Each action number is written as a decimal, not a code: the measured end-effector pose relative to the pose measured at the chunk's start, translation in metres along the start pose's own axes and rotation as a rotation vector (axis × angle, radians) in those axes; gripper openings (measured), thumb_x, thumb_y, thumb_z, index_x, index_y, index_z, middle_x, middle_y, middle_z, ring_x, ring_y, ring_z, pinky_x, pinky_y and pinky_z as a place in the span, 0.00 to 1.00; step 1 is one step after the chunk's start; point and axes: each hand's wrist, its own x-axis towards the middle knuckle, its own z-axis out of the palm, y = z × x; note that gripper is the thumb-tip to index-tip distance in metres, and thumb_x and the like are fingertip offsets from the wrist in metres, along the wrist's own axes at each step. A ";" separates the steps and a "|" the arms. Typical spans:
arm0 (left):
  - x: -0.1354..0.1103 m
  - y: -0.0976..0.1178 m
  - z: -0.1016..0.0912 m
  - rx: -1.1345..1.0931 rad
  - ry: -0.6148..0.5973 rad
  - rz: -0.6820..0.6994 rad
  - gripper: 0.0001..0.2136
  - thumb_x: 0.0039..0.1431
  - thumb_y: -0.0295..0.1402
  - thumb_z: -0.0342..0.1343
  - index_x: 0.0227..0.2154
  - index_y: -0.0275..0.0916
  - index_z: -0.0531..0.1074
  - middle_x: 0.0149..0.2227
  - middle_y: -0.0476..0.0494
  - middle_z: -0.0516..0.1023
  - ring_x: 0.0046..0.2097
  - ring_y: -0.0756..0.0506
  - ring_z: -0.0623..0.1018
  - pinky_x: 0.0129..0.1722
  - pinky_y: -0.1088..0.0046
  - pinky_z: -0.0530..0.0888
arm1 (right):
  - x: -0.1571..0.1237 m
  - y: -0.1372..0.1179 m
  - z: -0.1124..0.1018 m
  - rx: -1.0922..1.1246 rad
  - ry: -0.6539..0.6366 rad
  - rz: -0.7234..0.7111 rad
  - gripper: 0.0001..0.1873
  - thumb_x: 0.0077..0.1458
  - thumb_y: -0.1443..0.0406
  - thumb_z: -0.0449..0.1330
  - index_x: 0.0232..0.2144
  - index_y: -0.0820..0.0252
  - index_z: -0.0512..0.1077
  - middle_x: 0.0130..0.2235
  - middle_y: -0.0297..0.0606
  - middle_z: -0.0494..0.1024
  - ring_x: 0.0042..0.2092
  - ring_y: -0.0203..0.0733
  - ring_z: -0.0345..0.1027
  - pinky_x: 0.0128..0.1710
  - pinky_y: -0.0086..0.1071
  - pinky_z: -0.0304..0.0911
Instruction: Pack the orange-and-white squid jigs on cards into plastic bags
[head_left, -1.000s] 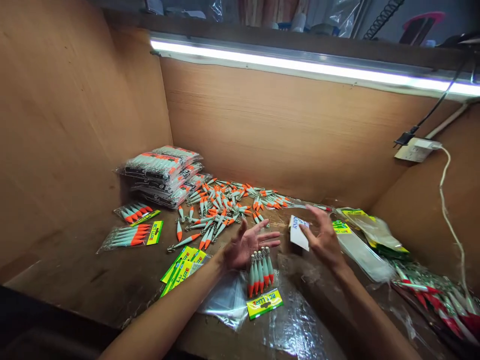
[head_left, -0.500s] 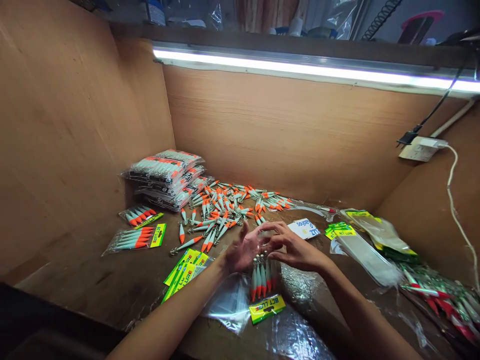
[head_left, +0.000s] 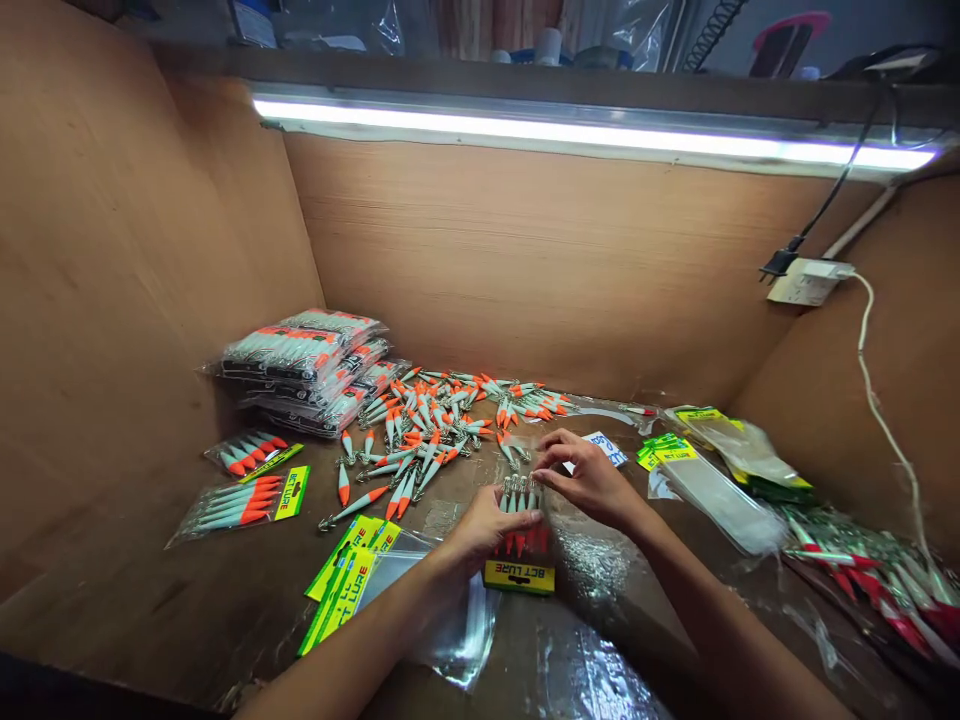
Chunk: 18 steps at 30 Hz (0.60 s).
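My left hand (head_left: 484,525) lies over a row of orange-and-pale-green lures (head_left: 520,516) that rest on the table above a yellow BCT LURE card (head_left: 519,577). Its fingers press on the lure bodies. My right hand (head_left: 589,478) pinches at the hook ends of the same row, seemingly on a clear bag there; the film is too faint to be sure. A heap of loose lures (head_left: 442,420) lies just beyond both hands. A white paper slip (head_left: 606,446) peeks out behind my right hand.
Stacked packed bags (head_left: 304,365) sit at the back left, with two single packs (head_left: 240,503) in front. Yellow cards and clear bags (head_left: 352,580) lie by my left forearm. Empty bags with headers (head_left: 720,470) and red lures (head_left: 877,585) fill the right. Wooden walls enclose the table; a socket (head_left: 806,282) hangs right.
My left hand turned palm down onto the lure row. My right hand came across from the white slip to the hook ends. The yellow card now lies straight below the lures.
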 end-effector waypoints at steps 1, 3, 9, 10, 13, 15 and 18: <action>0.001 -0.002 0.000 0.028 0.026 0.018 0.25 0.43 0.41 0.73 0.41 0.30 0.75 0.36 0.37 0.79 0.33 0.44 0.78 0.36 0.69 0.73 | -0.001 -0.001 -0.002 -0.049 0.041 -0.013 0.13 0.59 0.57 0.61 0.34 0.62 0.78 0.48 0.39 0.70 0.50 0.31 0.65 0.51 0.25 0.61; 0.001 -0.001 0.000 0.067 0.058 0.036 0.25 0.43 0.42 0.73 0.39 0.30 0.76 0.35 0.37 0.79 0.31 0.45 0.77 0.34 0.71 0.72 | -0.002 -0.004 -0.007 -0.131 0.116 -0.058 0.13 0.60 0.57 0.61 0.35 0.59 0.79 0.51 0.39 0.69 0.54 0.34 0.63 0.55 0.28 0.60; -0.005 0.014 0.001 0.116 0.080 0.053 0.23 0.42 0.44 0.73 0.34 0.30 0.76 0.30 0.41 0.77 0.27 0.49 0.73 0.28 0.76 0.66 | -0.006 -0.017 -0.008 -0.211 0.047 -0.203 0.16 0.65 0.57 0.54 0.45 0.55 0.78 0.53 0.41 0.68 0.53 0.34 0.64 0.52 0.27 0.63; -0.005 0.016 0.002 0.126 0.087 0.065 0.23 0.41 0.44 0.73 0.33 0.30 0.77 0.29 0.41 0.77 0.27 0.49 0.72 0.27 0.76 0.66 | -0.007 -0.017 -0.006 -0.220 0.004 -0.187 0.16 0.65 0.57 0.53 0.46 0.56 0.77 0.51 0.41 0.70 0.50 0.32 0.66 0.50 0.26 0.62; -0.006 0.019 0.003 0.164 0.099 0.099 0.23 0.42 0.43 0.73 0.35 0.30 0.77 0.32 0.42 0.78 0.29 0.49 0.73 0.29 0.76 0.66 | -0.006 -0.012 -0.003 -0.212 -0.065 -0.099 0.17 0.66 0.55 0.53 0.45 0.56 0.77 0.44 0.39 0.72 0.43 0.29 0.66 0.44 0.22 0.60; -0.006 0.020 0.003 0.196 0.092 0.131 0.23 0.43 0.42 0.73 0.38 0.30 0.78 0.34 0.41 0.78 0.31 0.48 0.74 0.31 0.76 0.67 | -0.005 -0.008 -0.004 -0.164 -0.085 -0.063 0.16 0.66 0.56 0.53 0.44 0.56 0.78 0.42 0.38 0.73 0.41 0.27 0.66 0.42 0.20 0.59; -0.006 0.020 0.002 0.212 0.080 0.156 0.22 0.44 0.40 0.72 0.39 0.31 0.78 0.35 0.40 0.79 0.32 0.46 0.74 0.33 0.75 0.68 | -0.003 -0.005 -0.008 -0.082 -0.124 -0.042 0.15 0.65 0.57 0.54 0.42 0.56 0.78 0.40 0.37 0.73 0.39 0.25 0.66 0.40 0.18 0.57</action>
